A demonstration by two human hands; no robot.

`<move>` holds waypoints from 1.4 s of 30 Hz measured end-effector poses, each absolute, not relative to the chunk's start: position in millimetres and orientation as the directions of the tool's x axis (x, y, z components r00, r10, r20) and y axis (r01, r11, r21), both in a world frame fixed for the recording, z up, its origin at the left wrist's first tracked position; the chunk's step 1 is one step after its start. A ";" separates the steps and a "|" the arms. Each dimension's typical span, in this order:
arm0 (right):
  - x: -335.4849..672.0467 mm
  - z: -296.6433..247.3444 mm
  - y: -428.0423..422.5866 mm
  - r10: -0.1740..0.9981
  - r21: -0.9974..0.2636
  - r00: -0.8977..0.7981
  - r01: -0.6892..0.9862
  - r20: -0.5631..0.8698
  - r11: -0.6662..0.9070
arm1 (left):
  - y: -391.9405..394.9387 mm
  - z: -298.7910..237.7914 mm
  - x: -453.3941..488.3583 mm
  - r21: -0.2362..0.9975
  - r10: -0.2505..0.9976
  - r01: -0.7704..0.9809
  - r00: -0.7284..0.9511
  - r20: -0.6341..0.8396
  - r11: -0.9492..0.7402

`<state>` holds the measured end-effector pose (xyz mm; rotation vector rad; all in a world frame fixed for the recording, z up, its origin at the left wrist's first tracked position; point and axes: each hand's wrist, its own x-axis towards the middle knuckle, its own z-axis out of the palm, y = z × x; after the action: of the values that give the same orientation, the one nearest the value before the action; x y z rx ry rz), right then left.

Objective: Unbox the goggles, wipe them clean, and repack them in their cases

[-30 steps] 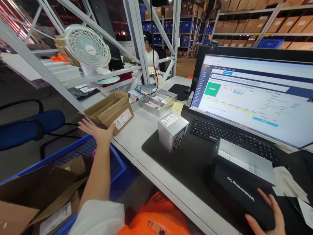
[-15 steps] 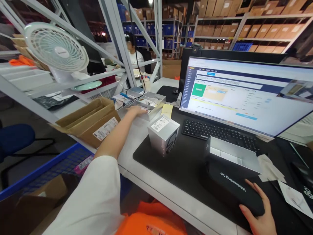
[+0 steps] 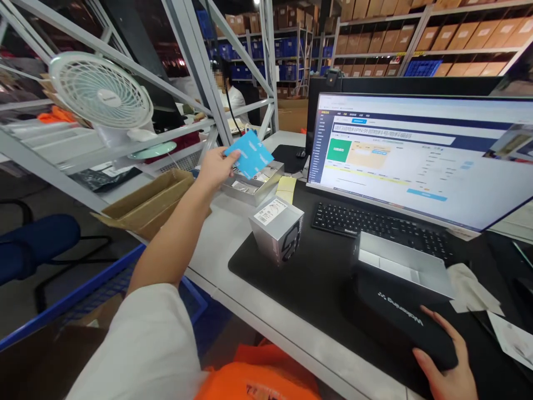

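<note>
My left hand [image 3: 217, 168] pinches a flat blue sheet with white print [image 3: 251, 155] by its near corner and holds it up over a silver tray [image 3: 267, 184]. Small packets lie in that tray. On the right, my right hand [image 3: 452, 358] is wrapped around the near end of a black case [image 3: 395, 316] with "Wakening" printed in white. The case rests on the black desk mat [image 3: 316, 300], against an open silver box [image 3: 427, 278]. A closed silver box [image 3: 277, 233] with a white label stands upright between my hands.
Behind the mat are a keyboard [image 3: 375, 225] and a lit monitor [image 3: 400, 161]. Left of the desk are an open cardboard box [image 3: 150, 205], a blue crate [image 3: 125, 278] and a fan [image 3: 102, 94]. A person [image 3: 235, 99] sits beyond the metal frame.
My left hand has risen out of the silver tray with the blue sheet in its fingers. My right hand keeps its hold on the black case.
</note>
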<state>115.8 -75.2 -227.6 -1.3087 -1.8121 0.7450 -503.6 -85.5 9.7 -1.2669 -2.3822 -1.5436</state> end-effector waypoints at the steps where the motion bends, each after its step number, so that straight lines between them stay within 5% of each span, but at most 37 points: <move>1: 114.4 -226.2 -75.5 0.955 -0.816 -0.182 0.497 0.235 0.296 | -89.0 18.8 -486.0 0.752 0.663 0.650 -0.612 0.432 0.110; 5: 105.8 -215.9 -80.1 0.953 -0.826 -0.200 0.479 0.227 0.297 | -88.7 43.1 -423.7 0.640 0.881 0.769 -0.294 0.370 -0.012; 9: 100.8 -206.9 -83.1 0.938 -0.825 -0.242 0.455 0.248 0.335 | -42.9 42.7 -365.9 0.506 0.948 0.858 -0.084 0.308 -0.088; 12: 101.1 -204.0 -83.4 0.931 -0.833 -0.262 0.429 0.255 0.349 | 7.8 40.6 -294.7 0.423 0.939 0.864 0.143 0.314 -0.273; 17: 102.7 -203.1 -84.9 0.931 -0.845 -0.276 0.413 0.239 0.339 | 55.6 37.8 -163.0 0.005 0.790 0.795 0.603 0.111 -0.607; 19: 102.8 -202.9 -85.0 0.929 -0.847 -0.280 0.406 0.242 0.343 | 64.5 25.4 -128.4 -0.152 0.764 0.757 0.645 0.017 -0.635; 22: 102.2 -202.3 -84.8 0.923 -0.847 -0.285 0.394 0.258 0.358 | 69.9 -1.4 -99.0 -0.225 0.795 0.762 0.585 -0.162 -0.607; 26: 101.8 -201.7 -85.0 0.929 -0.851 -0.270 0.394 0.254 0.347 | 46.9 -24.5 -93.3 -0.114 0.824 0.818 0.548 -0.142 -0.564; 31: 103.4 -199.7 -84.1 0.941 -0.877 -0.261 0.372 0.216 0.305 | -39.5 -48.6 -143.6 0.347 0.689 0.624 0.718 0.097 -0.700; 37: 104.4 -192.6 -63.7 0.982 -0.943 -0.158 0.298 0.102 0.146 | -109.2 -138.6 -212.4 0.768 0.943 0.573 0.313 0.118 -0.286; 42: 100.7 -183.4 -43.5 0.977 -0.987 -0.142 0.066 -0.156 -0.148 | -107.4 -178.2 -211.2 0.897 0.971 0.423 0.237 0.032 -0.133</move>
<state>100.7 -43.5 -183.4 -1.2913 -1.2837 1.4069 -211.2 -107.4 -178.2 -2.9316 -2.2558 -1.4682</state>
